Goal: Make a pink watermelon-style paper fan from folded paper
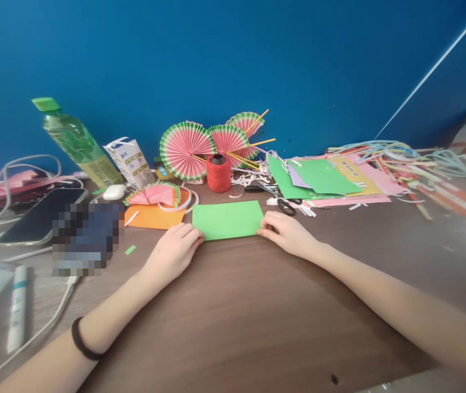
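A green sheet of paper (228, 220), folded into a long rectangle, lies on the brown table (241, 305) in front of me. My left hand (177, 245) pinches its lower left corner, fingers closed. At the lower right corner, my right hand (284, 232) grips the paper's edge between thumb and fingers. Just behind the left hand is an orange sheet of paper (157, 216), with a small pleated pink and green paper fan (154, 194) on it. Black-handled scissors (287, 206) lie behind the right hand, partly among paper scraps.
Pleated paper fans (187, 150) on sticks lean against the blue wall behind a red thread spool (218, 173). A green bottle (77, 142), a drink carton (131, 162), phones (44, 215) and cables crowd the left. Coloured sheets (326, 177) and paper strips (396, 153) are piled right.
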A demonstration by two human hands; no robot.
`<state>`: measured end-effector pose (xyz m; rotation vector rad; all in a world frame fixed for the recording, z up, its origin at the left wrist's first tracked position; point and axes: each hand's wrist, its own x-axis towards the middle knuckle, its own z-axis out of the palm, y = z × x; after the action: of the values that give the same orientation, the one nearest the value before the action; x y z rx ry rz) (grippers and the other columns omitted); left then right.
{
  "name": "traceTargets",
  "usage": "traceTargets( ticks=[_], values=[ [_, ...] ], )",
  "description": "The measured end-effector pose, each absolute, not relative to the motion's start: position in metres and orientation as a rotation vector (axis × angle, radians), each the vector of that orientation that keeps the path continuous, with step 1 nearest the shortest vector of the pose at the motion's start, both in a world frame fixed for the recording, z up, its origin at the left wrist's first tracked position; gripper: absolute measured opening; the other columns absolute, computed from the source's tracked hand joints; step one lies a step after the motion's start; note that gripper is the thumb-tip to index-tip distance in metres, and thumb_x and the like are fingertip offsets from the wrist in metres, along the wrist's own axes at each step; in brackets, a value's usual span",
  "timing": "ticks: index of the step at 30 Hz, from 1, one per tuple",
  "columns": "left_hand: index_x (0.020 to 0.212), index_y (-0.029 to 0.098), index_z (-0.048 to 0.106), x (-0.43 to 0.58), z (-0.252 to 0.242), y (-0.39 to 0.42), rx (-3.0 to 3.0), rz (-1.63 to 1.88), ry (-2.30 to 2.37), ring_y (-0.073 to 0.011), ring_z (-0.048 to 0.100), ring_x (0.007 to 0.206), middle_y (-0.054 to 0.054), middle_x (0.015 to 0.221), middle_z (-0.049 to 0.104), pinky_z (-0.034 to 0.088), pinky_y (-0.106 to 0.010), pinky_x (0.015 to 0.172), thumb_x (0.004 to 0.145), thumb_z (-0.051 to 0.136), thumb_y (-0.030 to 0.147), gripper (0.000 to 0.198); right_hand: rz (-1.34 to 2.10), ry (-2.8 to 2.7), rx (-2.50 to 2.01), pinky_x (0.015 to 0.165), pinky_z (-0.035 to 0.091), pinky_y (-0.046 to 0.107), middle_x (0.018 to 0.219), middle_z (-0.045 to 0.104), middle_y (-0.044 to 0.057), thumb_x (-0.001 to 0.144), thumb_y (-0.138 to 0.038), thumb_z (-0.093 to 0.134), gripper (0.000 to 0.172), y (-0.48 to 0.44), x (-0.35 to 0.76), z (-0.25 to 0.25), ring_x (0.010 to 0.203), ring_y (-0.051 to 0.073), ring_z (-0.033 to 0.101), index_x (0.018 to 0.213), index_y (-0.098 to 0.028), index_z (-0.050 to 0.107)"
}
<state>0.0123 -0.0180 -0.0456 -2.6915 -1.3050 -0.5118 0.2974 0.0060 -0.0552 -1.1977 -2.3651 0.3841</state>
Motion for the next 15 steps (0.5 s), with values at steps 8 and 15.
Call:
traceTargets(
  ticks=[8,15],
  values=[
    [0.087,0.019,0.052,0.0139,-0.0447,-0.0187,-2.741,-0.627,-1.439,-0.0165,0.054,0.080,-0.004,0.083,0.054,0.045,-0.028,0.071,0.089,0.033,0.021,0.019,0.398,-2.338,-1.215,0.062,0.036,0.026,0.066,0.047,0.000,0.085,-0.026,0.049,0.024,0.0079,0.2942,-0.0555,0.066,0.014,0.045,0.064,-0.019,0.042],
    [0.084,0.019,0.057,0.0112,-0.0458,-0.0183,-2.665,-0.522,-1.325,-0.0174,0.052,0.078,-0.006,0.085,0.057,0.044,-0.031,0.072,0.087,0.033,0.016,0.025,0.469,-2.283,-1.273,0.058,0.034,0.025,0.069,0.046,0.000,0.083,-0.029,0.052,0.026,0.0078,0.2930,-0.0555,0.062,0.012,0.043,0.063,-0.019,0.038]
  ],
)
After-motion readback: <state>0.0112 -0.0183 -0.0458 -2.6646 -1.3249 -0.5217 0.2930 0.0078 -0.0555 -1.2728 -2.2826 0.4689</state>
